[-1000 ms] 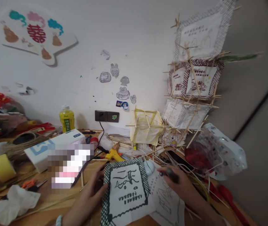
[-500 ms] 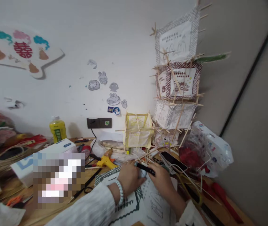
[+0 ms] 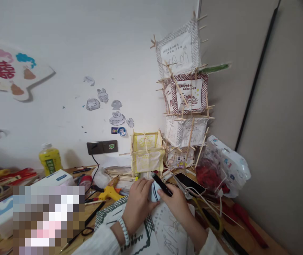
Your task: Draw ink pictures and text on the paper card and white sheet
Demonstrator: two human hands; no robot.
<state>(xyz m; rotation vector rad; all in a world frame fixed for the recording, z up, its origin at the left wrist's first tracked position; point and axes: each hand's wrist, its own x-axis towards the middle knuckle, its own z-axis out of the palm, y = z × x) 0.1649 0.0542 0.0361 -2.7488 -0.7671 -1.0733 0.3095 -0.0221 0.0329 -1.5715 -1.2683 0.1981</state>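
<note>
My right hand [image 3: 177, 201] is closed round a black marker pen [image 3: 162, 185], which slants up and to the left. My left hand [image 3: 138, 198], with a pale beaded bracelet at the wrist, curls round the left side of a light-blue rounded object [image 3: 155, 191] with dark curved lines. I cannot make out its kind. The marker crosses in front of its upper right side. Below both hands lie white paper sheets [image 3: 169, 225] with line drawings and dark green lattice borders.
Behind my hands stand a yellow paper-and-stick lantern [image 3: 148, 161] and a tall stack of paper lanterns [image 3: 190, 94]. A yellow glue gun [image 3: 110, 191] lies to the left, near a drink bottle [image 3: 50, 159]. On the right are a phone [image 3: 190, 183], white cable and yellow-handled scissors [image 3: 212, 223].
My view has turned to the right, so the surroundings sit further left. More of the light-blue object shows between my hands. The marker remains in my right hand.
</note>
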